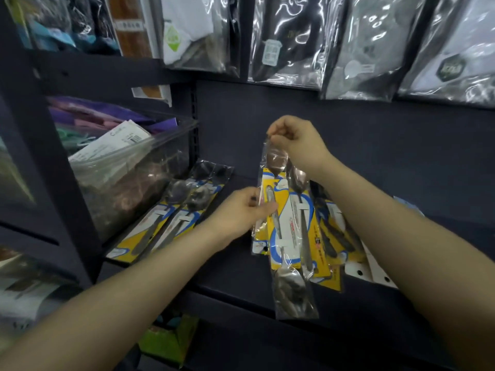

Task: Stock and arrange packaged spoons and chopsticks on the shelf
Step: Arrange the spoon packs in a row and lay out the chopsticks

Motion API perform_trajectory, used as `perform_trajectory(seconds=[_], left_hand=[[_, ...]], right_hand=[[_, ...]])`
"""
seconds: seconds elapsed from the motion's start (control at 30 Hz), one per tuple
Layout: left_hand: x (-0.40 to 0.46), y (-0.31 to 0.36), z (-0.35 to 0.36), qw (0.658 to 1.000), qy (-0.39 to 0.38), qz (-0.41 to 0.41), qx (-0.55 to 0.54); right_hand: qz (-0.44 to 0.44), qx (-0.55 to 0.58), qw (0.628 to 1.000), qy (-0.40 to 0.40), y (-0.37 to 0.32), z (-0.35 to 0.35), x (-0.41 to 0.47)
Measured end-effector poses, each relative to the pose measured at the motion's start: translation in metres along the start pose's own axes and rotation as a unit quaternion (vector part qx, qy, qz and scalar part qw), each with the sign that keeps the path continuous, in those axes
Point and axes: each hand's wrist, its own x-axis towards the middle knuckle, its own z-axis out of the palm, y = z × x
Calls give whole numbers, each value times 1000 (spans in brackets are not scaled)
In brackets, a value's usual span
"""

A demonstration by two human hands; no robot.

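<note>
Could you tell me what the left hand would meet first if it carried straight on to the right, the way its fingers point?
The left hand already pinches the held spoon packet; beyond it, probably the packets leaning behind, though depth is unclear.

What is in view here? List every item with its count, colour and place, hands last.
held spoon packs: a bunch, count unclear, yellow-blue cards in clear sleeves, upright over the shelf's middle
flat spoon packs: about two, same yellow-blue cards, lying on the shelf's left
packs on the right: several, yellow and white cards, fanned on the shelf behind the held ones
shelf: one, dark, mid-frame
clear bin: one, transparent, left bay, holding bagged goods
hanging bags: several, glossy clear plastic, top row
left hand: pinches the held packs' left edge
right hand: pinches their top
</note>
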Motion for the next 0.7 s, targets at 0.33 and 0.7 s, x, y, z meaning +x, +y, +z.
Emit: perform_trajectory(seconds=[0.33,0.7], left_hand=[[14,-14,-13,991,123,-39,36],[11,-6,-58,908,244,33,340]], right_hand=[[-16,-247,968,-37,21,11,-37],[91,-354,871,-328,32,31,-90]])
